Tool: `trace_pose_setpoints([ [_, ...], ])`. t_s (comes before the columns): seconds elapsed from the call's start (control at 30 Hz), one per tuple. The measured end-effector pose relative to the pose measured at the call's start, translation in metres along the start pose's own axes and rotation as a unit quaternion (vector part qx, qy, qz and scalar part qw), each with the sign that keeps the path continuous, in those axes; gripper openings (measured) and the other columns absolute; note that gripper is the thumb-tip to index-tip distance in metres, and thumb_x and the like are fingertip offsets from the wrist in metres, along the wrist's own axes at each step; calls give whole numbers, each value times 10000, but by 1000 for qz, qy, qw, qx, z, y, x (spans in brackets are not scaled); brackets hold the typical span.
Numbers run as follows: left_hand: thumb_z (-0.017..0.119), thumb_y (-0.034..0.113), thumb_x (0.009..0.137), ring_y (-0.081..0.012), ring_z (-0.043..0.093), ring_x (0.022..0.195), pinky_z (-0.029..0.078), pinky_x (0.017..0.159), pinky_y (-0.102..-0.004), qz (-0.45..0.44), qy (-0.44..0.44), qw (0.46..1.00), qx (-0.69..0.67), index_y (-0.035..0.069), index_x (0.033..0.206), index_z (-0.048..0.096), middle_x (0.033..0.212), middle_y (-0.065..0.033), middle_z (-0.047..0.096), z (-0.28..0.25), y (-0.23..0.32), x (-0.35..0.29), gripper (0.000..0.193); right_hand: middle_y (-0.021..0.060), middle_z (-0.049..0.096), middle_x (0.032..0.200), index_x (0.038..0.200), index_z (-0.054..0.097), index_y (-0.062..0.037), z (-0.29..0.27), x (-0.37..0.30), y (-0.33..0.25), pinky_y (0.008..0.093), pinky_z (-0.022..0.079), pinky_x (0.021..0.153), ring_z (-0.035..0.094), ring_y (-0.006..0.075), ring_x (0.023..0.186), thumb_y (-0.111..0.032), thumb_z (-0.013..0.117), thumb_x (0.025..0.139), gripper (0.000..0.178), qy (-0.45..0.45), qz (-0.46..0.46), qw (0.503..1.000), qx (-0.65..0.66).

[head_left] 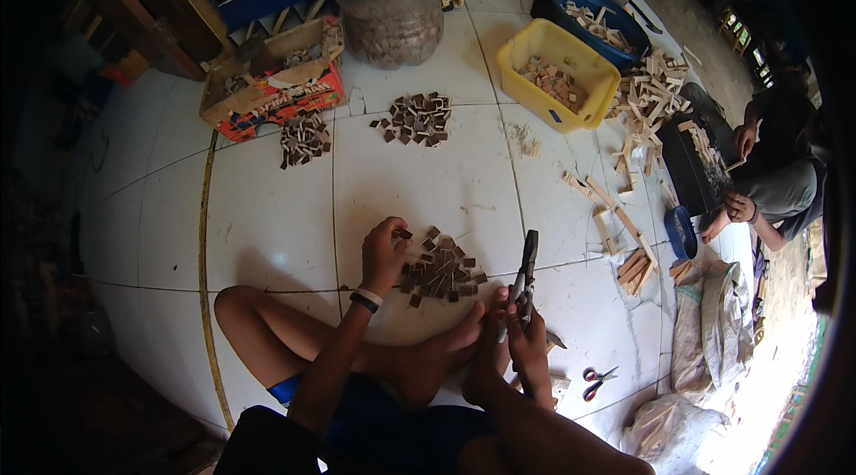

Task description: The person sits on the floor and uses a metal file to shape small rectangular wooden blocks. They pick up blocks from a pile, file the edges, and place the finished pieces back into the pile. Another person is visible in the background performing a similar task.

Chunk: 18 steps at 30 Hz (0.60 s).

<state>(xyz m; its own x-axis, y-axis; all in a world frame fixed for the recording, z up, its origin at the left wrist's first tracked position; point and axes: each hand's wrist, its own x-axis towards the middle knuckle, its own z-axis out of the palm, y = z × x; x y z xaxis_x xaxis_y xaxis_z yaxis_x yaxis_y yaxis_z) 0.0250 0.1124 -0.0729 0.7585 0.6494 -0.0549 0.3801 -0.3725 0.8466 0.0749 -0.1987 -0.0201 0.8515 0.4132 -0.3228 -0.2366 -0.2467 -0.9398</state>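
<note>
My left hand (383, 256), with a band at the wrist, pinches a small dark-brown square wooden piece (403, 233) between thumb and fingers. It hovers at the left edge of a loose pile of similar dark square pieces (439, 272) on the tiles in front of my crossed feet. Thin pale strips or pins show among that pile. My right hand (530, 348) is wrapped round a pair of pliers (524, 283), dark jaws pointing up and away, held above my foot. A hammer head (555, 341) partly shows beside the right hand; the rest is hidden.
Two more dark piles (305, 138) (414, 119) lie farther off. Behind stand a cardboard box (267, 109), a clear plastic jar (390, 7) and a yellow tub (553, 105). Scissors (597, 381) lie to the right, below wood sticks (635, 272). Another person (785, 154) works at far right.
</note>
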Motion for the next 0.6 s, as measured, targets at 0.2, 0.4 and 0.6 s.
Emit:
trace_pose_setpoints([
  [0.2, 809, -7, 880, -136, 721, 898, 564, 842, -293, 49, 49, 980, -186, 19, 1090, 684, 949, -63, 745, -22, 56, -16, 245, 241, 729, 1096, 1320, 632, 58, 1, 0, -11, 445, 529, 983, 701, 364, 1094, -234, 635, 1076, 381, -41, -26, 995, -83],
  [0.4, 786, 45, 954, -152, 749, 960, 582, 883, -272, 10, 17, 956, -293, -47, 1219, 732, 991, -88, 782, -22, 109, -39, 285, 223, 737, 1086, 1270, 690, -13, -1, -7, -40, 458, 525, 959, 697, 382, 1050, -276, 663, 1054, 342, -106, -12, 982, -154],
  [0.6, 749, 100, 1009, -191, 739, 1065, 623, 955, -326, -95, -9, 879, -466, -107, 1227, 703, 1103, -145, 763, -7, 137, -53, 305, 258, 663, 1208, 1363, 614, -2, 13, -6, -47, 523, 480, 973, 612, 458, 1131, -206, 687, 1011, 413, -63, -67, 973, -212],
])
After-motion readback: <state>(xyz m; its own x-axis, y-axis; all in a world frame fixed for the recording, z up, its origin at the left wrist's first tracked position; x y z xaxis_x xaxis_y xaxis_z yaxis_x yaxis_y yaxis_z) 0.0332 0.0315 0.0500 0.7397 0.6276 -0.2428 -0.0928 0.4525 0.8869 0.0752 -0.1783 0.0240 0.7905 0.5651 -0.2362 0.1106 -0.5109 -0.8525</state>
